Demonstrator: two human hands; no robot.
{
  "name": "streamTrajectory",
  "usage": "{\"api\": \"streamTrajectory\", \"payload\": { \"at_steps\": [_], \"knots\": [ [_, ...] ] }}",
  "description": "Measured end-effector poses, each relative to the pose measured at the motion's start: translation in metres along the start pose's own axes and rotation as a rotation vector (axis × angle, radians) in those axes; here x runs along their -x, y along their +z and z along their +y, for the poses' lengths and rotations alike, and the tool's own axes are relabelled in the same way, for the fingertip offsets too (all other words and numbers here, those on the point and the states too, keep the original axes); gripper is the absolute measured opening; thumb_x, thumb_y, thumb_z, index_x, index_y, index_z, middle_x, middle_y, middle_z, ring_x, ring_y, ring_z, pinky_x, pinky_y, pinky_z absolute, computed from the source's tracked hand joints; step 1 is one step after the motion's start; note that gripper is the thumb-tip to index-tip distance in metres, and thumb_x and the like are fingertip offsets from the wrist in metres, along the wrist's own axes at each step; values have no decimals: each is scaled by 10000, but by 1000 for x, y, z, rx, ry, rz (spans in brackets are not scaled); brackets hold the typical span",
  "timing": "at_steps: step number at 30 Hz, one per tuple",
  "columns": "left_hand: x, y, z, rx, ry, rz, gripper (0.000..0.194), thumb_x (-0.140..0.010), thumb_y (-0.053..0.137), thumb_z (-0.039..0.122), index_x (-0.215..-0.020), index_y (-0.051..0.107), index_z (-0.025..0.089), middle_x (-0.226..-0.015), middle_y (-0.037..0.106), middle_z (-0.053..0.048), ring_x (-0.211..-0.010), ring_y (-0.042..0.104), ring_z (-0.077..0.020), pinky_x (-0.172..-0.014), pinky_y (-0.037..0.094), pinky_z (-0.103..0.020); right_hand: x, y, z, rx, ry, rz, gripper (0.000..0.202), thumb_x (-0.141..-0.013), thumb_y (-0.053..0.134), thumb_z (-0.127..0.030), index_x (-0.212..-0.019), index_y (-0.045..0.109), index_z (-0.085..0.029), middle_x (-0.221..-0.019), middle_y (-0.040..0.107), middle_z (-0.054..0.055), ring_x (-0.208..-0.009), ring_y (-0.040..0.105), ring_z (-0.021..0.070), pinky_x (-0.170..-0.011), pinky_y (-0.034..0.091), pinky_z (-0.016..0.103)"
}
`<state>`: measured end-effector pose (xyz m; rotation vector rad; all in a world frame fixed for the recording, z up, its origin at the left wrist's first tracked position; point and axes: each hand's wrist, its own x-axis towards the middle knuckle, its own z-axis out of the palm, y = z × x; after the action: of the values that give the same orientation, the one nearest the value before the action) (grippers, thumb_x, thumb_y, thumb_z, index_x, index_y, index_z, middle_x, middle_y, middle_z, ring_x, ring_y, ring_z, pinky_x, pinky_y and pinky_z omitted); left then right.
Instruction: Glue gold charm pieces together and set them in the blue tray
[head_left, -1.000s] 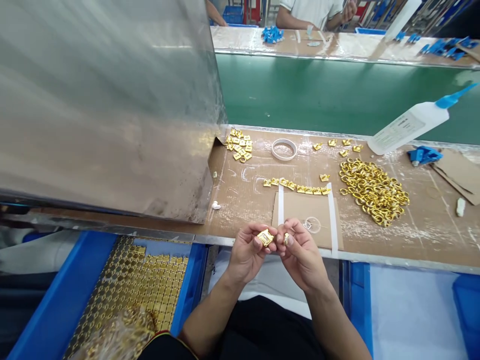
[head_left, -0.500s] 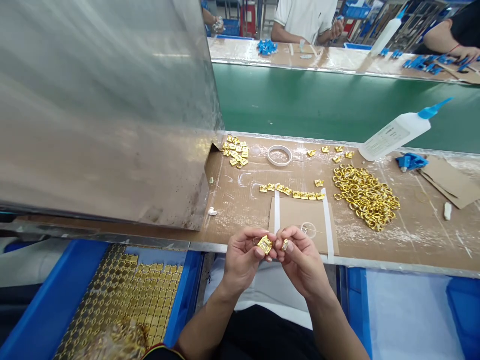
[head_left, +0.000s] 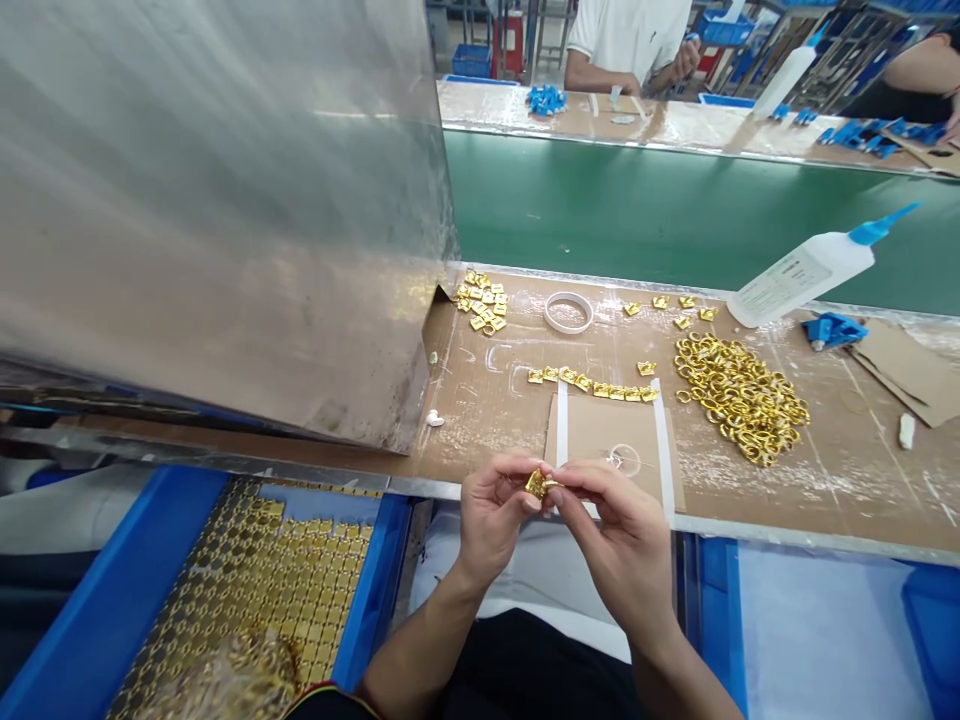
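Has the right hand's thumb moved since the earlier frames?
Yes: on the right hand, the thumb has shifted left, judged against the left-hand white tape strip.

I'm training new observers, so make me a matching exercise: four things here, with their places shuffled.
Things:
1. White plastic bottle with blue nozzle
2. Heap of gold-coloured metal rings
3. Long, flat green surface
4. Small gold-coloured metal piece

Places:
A. Beyond the brown-topped workbench
B. In the fingers of the left hand
C. At the workbench's far edge
D. On the workbench, nearer the person than the bottle

Right pairs: 1-C, 2-D, 3-A, 4-B
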<state>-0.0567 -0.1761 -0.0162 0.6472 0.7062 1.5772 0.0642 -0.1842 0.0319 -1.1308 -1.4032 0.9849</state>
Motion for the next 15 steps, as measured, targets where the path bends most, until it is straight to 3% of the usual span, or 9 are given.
{"api": "streamTrajectory", "payload": {
  "at_steps": [6, 15],
  "knots": [
    [2, -3, -3, -63, -8, 32, 331, -659, 913, 443, -858, 804, 202, -752, 710, -17, -566, 643, -101, -495, 538, -180, -3, 0, -3, 134, -47, -4, 177, -892, 711, -138, -972, 795, -272, -860, 760, 47, -777, 723, 206, -659, 599, 304],
    [2, -4, -4, -163, 108, 62, 304, -681, 897, 452, -854, 815, 216, -733, 688, -24, -634, 637, -123, -557, 531, -199, -2, 6, 0, 160, -37, 23, 149, -901, 702, -158, -958, 785, -268, -841, 709, 44, -743, 698, 185, -620, 583, 283]
  ]
}}
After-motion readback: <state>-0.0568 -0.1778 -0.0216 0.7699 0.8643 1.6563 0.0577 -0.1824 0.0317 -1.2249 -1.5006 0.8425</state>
